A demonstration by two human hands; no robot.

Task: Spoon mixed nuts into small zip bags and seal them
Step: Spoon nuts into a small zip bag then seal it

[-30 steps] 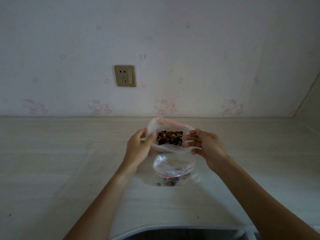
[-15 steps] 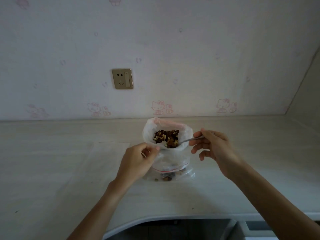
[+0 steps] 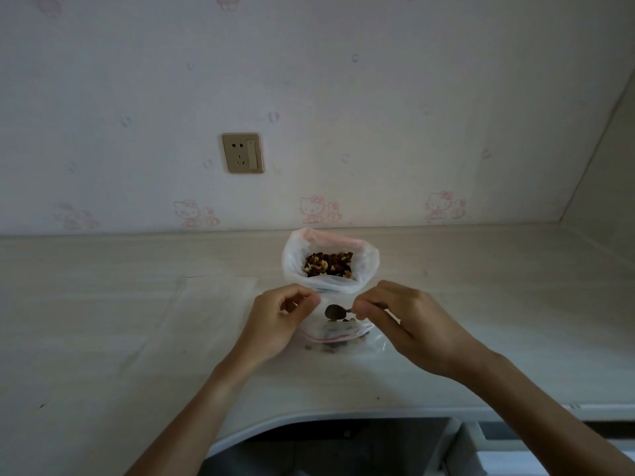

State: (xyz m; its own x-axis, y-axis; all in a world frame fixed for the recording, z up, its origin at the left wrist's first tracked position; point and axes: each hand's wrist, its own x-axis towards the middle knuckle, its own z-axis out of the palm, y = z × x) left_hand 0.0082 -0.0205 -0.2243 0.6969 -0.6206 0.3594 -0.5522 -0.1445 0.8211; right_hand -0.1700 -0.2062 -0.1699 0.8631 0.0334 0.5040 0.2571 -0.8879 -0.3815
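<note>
A large white plastic bag (image 3: 364, 269) stands open on the counter, holding mixed nuts (image 3: 328, 264). Just in front of it is a small clear zip bag (image 3: 343, 333) with a red seal line and a few nuts inside. My left hand (image 3: 278, 317) pinches the small bag's upper left edge and holds it open. My right hand (image 3: 405, 321) pinches the handle of a small metal spoon (image 3: 335, 311), whose bowl sits over the small bag's mouth.
The pale counter (image 3: 498, 321) meets a wall with a socket (image 3: 243, 152). A flat clear plastic sheet or bags (image 3: 209, 304) lie left of my hands. The counter's front edge (image 3: 309, 415) curves over a dark gap below.
My right hand has brought the spoon out of the big nut bag and down to the small zip bag. My left hand has stayed at the small bag's edge, a little lower.
</note>
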